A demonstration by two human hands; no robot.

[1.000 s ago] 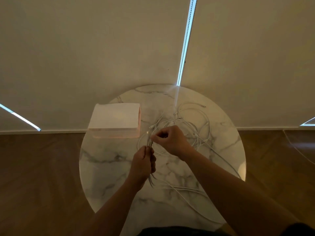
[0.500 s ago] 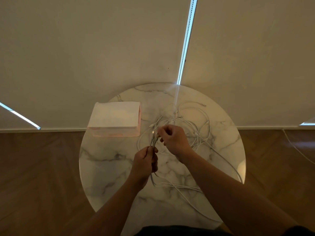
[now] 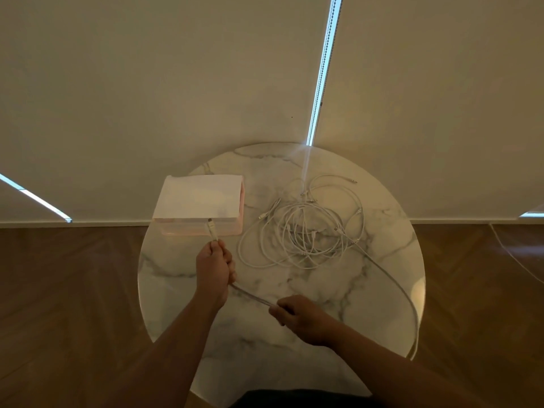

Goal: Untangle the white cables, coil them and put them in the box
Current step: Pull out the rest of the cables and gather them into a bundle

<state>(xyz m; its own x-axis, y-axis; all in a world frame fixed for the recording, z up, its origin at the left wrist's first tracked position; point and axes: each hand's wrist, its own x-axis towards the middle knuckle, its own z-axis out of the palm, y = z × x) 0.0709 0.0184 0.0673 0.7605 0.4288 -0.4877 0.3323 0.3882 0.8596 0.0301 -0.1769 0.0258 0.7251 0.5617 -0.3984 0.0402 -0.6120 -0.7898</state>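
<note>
a room in a home, most likely a living room, is suggested. a small round table with a white marble top, veined in grey, is placed close to the window side. the floor is laid in wooden parquet with a herringbone pattern. the windows are covered by pale roller blinds, pulled fully down, and a bead chain is hung in the narrow strip of daylight between two of them. a white skirting board is fitted under the blinds. ordinary household things are laid on the table: loose white cables and a pale box beside them. the room is lit dimly and warmly.
</note>
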